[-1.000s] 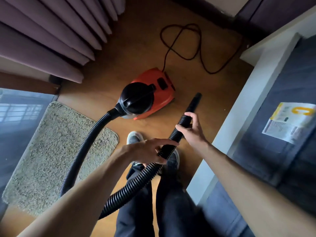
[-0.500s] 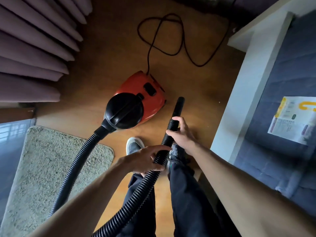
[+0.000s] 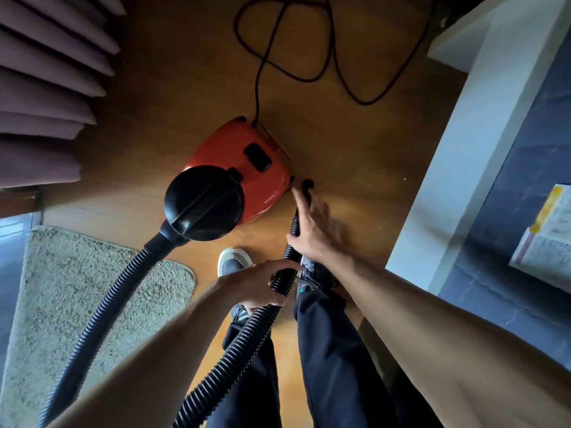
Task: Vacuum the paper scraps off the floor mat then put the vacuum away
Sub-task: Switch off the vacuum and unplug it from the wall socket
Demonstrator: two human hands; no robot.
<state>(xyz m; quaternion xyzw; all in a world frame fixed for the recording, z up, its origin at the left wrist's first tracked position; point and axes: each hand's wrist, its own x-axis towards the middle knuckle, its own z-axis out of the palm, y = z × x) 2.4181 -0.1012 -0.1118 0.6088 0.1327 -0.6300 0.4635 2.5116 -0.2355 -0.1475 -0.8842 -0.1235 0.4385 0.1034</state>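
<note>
A red canister vacuum (image 3: 247,162) with a black front dome stands on the wooden floor ahead of my feet. Its black ribbed hose (image 3: 102,313) loops from the dome down over the mat's edge and back up between my hands. My left hand (image 3: 259,287) grips the hose lower down. My right hand (image 3: 312,230) holds the hose near its rigid black nozzle (image 3: 307,185), with the fingers stretched along it; the nozzle tip is beside the vacuum's right side. The beige shaggy floor mat (image 3: 61,291) lies at the left; I see no scraps on its visible part.
The vacuum's black power cord (image 3: 312,75) lies in loops on the floor behind it. Purple curtains (image 3: 40,97) hang at the upper left. A white-framed bed with dark bedding (image 3: 463,156) and a printed paper (image 3: 547,233) runs along the right. A small white speck (image 3: 405,179) lies on the floor.
The view has tilted down and closer to the vacuum. My right hand has slid forward along the hose, bringing the nozzle tip close to the vacuum's right side. My left hand keeps its grip.
</note>
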